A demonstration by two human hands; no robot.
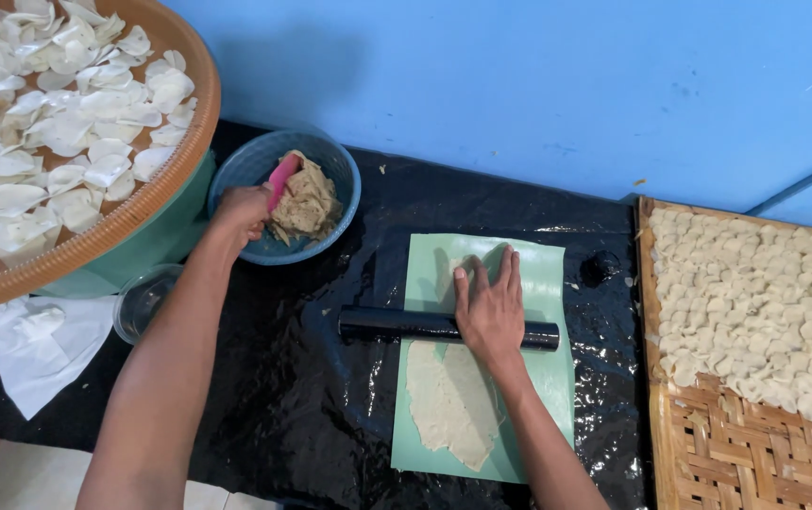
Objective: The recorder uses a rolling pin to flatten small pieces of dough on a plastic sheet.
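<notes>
Right hand (489, 307) lies flat on a black rolling pin (397, 326), centre frame, over a pale green sheet (546, 283) bearing flattened dough (448, 401). Left hand (241, 212) grips a pink scraper (281, 179) in a blue bowl (340, 170) of dough, upper left.

Your open passage is the black sheet (312, 416) between your arms, hemmed left by the round tray (132, 222), blue bowl (345, 184) and clear cup (142, 302), right by the woven tray (708, 444), crosswise by the roller (387, 324).
</notes>
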